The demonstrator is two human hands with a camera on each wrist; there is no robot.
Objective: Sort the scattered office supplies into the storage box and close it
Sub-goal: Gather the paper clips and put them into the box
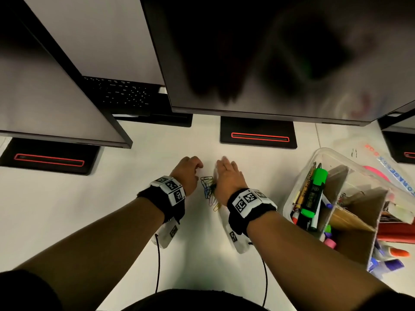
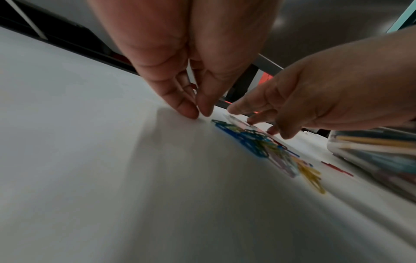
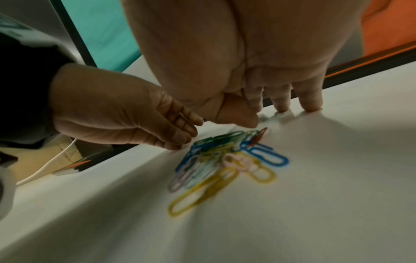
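Dim white desk beneath dark, apparently unlit monitors.

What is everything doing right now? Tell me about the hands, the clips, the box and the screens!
left hand: fingers together, tips on the desk beside the clips, holding nothing.
right hand: fingers straight, tips on the desk over the clips.
paper clips: loose coloured pile on the desk, between the hands.
storage box: open, lid off, pens and markers inside.
monitors: dark, switched off.

I count two hands: left hand, right hand. One pile of paper clips between them, roughly a dozen, too tangled to count. One storage box at 3 o'clock. Three monitor bases, nearest at 12.
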